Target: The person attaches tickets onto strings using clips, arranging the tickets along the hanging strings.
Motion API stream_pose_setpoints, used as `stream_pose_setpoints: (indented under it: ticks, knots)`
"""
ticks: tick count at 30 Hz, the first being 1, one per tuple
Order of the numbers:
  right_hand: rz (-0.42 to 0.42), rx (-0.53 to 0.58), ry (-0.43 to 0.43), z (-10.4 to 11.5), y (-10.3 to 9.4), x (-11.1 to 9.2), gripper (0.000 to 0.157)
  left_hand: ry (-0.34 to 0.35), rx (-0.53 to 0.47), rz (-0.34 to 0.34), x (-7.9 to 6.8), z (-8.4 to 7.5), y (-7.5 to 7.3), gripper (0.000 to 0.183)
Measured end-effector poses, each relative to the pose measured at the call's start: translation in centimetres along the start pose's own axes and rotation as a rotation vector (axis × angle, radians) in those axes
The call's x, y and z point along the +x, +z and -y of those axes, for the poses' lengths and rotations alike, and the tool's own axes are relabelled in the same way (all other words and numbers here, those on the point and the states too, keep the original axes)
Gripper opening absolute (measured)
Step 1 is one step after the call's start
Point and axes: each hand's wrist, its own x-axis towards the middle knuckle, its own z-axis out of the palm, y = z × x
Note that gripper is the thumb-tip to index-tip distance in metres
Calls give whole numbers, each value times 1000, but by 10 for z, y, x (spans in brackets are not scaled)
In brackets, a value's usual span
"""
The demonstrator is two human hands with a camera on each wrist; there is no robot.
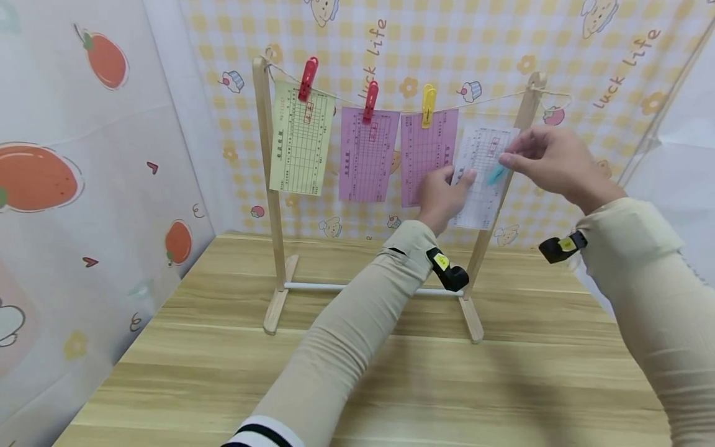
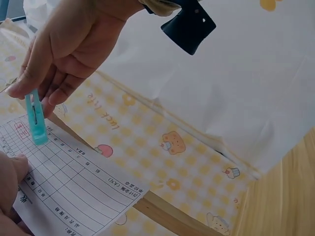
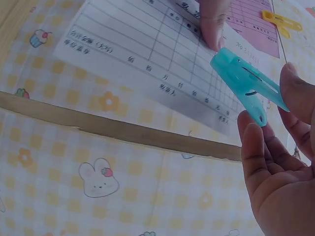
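Note:
My left hand pinches the left edge of a white printed slip, holding it up near the rack's right post. Between thumb and fingers of my right hand is a turquoise clothespin. Its nose points at the slip and overlaps the printed side in the head view. In the left wrist view the clothespin stands near the slip's red stamp. A string runs slack between the posts, above the slip. Beside my left hand hangs a pink slip under a yellow clothespin.
A second pink slip and a yellow-green slip hang further left under red clothespins. The wooden rack stands on a wood-grain table, with a white crossbar low down. Patterned cloth hangs behind.

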Motion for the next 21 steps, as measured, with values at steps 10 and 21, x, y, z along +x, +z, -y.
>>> stream_pose_setpoints:
  ticks: [10, 21]
  knots:
    - [-112, 14, -17, 20, -17, 15, 21, 21, -63, -15, 2, -9, 8, 21]
    - [-319, 196, -131, 49, -30, 32, 15, 36, -45, -59, 5, -13, 11, 20]
